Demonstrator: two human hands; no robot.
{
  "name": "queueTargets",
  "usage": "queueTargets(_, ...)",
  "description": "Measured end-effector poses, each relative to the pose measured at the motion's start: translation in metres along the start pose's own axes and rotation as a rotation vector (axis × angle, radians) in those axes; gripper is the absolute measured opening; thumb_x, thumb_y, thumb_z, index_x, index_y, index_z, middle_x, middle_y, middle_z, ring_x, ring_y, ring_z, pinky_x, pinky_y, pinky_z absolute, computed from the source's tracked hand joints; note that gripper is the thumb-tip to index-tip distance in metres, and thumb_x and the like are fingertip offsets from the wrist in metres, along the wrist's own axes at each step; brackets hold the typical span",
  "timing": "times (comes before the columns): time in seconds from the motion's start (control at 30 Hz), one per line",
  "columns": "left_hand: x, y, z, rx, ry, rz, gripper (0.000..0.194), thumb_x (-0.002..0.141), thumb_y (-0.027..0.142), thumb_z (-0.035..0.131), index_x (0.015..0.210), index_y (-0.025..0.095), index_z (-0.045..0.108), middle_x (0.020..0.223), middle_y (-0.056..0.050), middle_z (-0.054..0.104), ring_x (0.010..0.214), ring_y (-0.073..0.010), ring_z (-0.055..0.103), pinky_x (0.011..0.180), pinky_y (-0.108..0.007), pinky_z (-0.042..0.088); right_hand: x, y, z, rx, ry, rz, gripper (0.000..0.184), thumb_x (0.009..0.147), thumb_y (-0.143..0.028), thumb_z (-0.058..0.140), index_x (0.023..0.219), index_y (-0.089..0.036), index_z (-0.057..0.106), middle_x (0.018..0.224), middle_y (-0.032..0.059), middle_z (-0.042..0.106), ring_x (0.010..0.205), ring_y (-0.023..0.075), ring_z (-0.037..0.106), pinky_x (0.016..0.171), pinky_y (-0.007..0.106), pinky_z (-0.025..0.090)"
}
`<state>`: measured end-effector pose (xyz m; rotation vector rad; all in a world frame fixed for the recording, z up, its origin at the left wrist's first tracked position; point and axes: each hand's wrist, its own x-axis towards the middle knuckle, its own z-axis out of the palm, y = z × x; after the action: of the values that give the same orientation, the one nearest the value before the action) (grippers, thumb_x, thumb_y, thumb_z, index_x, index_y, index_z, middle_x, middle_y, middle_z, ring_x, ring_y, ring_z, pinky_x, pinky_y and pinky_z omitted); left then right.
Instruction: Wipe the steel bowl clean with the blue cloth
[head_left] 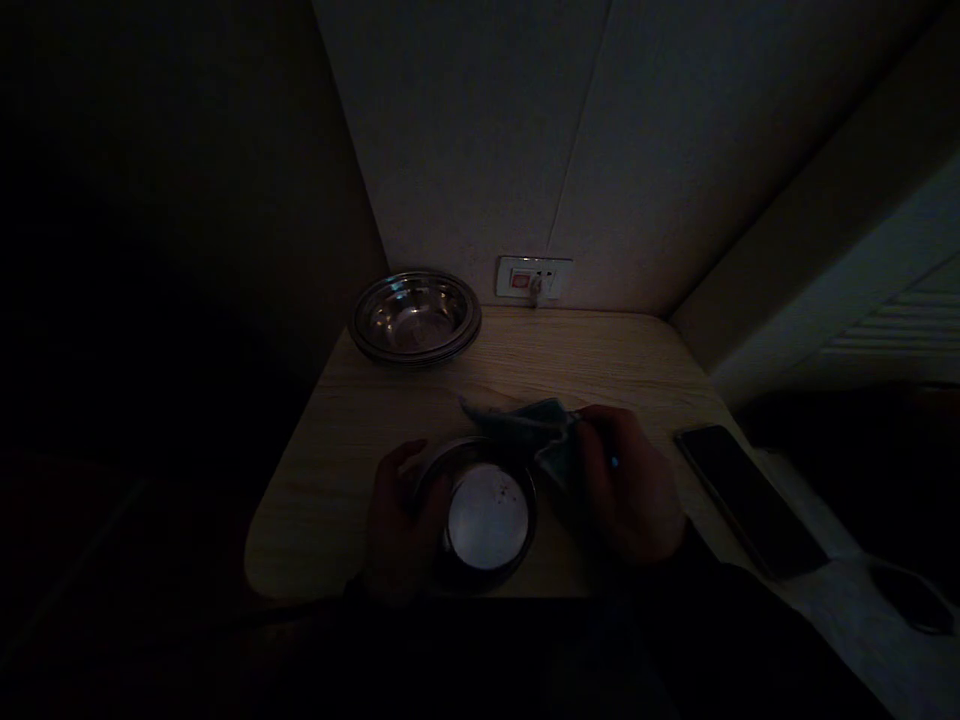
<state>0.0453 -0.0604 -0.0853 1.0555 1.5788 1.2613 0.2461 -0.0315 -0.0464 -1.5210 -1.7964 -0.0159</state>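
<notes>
In the dim head view, a round metal bowl (489, 517) rests at the front of a small wooden table, its shiny bottom catching the light and marked by a few dark specks. My left hand (403, 520) grips the bowl's left side, thumb over the rim and fingers around the outside. A bluish-green cloth (536, 425) is bunched in my right hand (630, 485), its loose end reaching over the bowl's far right rim. Shadow hides part of the cloth below my right hand.
Several nested metal bowls (415, 318) stand at the table's (592, 360) back left. A wall socket with a red switch (534, 278) sits just above the back edge. A dark phone (750, 500) lies to the right. Walls close off the back and right.
</notes>
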Motion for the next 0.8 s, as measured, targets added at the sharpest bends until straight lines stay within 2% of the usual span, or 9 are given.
queueTargets(0.1,0.0,0.0,0.0,0.014,-0.007,0.018,0.05,0.069,0.038,0.06,0.112,0.016,0.045,0.086,-0.006,0.067,0.079,-0.0205,0.066,0.069,-0.032,0.052,0.001,0.006,-0.017,-0.192,0.089,-0.024,0.016,0.089,-0.026,0.042,0.093,-0.017,0.055,0.074,0.0051,0.063,0.068,0.0183,0.061,0.06,0.029,0.049)
queueTargets(0.2,-0.001,0.001,0.001,0.014,0.011,0.012,0.053,0.068,0.04,0.061,0.112,0.015,0.045,0.086,-0.007,0.067,0.079,-0.0212,0.066,0.068,-0.032,0.052,-0.008,0.001,-0.016,-0.303,0.146,-0.139,0.013,0.087,-0.026,0.049,0.093,-0.017,0.057,0.076,0.0062,0.061,0.073,0.0194,0.059,0.064,0.03,0.049)
queueTargets(0.3,-0.002,0.001,0.002,0.005,0.023,0.011,0.053,0.067,0.039,0.061,0.112,0.015,0.045,0.086,-0.007,0.067,0.079,-0.0213,0.066,0.068,-0.033,0.052,-0.028,-0.015,0.0,-0.198,0.068,-0.223,0.014,0.085,-0.019,0.052,0.096,-0.016,0.059,0.083,0.0083,0.061,0.076,0.0195,0.058,0.064,0.03,0.05)
queueTargets(0.4,-0.002,-0.001,0.001,0.003,0.02,0.011,0.053,0.069,0.038,0.061,0.114,0.015,0.045,0.087,-0.007,0.067,0.079,-0.0209,0.065,0.069,-0.032,0.052,-0.05,-0.033,0.013,0.033,-0.062,-0.149,0.017,0.086,-0.019,0.05,0.098,-0.014,0.061,0.085,0.0097,0.06,0.077,0.0187,0.058,0.064,0.031,0.053)
queueTargets(0.5,-0.003,-0.002,0.0,0.016,0.021,-0.001,0.053,0.069,0.039,0.06,0.114,0.015,0.046,0.087,-0.007,0.066,0.078,-0.0205,0.065,0.068,-0.032,0.051,-0.061,-0.041,0.014,0.182,-0.104,-0.077,0.022,0.087,-0.017,0.047,0.104,-0.015,0.061,0.09,0.0101,0.059,0.079,0.0174,0.059,0.065,0.029,0.054)
queueTargets(0.67,-0.003,0.004,0.002,0.046,0.016,0.0,0.047,0.066,0.037,0.061,0.106,0.016,0.05,0.081,-0.006,0.067,0.074,-0.0202,0.066,0.065,-0.031,0.052,-0.059,-0.039,0.008,0.212,-0.106,-0.086,0.02,0.085,-0.013,0.05,0.099,-0.015,0.064,0.088,0.009,0.063,0.079,0.017,0.061,0.069,0.028,0.055)
queueTargets(0.8,-0.002,0.006,0.002,0.099,0.074,-0.021,0.046,0.063,0.039,0.061,0.103,0.017,0.052,0.08,-0.005,0.067,0.071,-0.0208,0.065,0.06,-0.031,0.052,-0.054,-0.04,0.007,0.1,-0.145,-0.238,0.021,0.086,-0.011,0.046,0.097,-0.014,0.065,0.081,0.0089,0.065,0.071,0.0174,0.059,0.059,0.028,0.053)
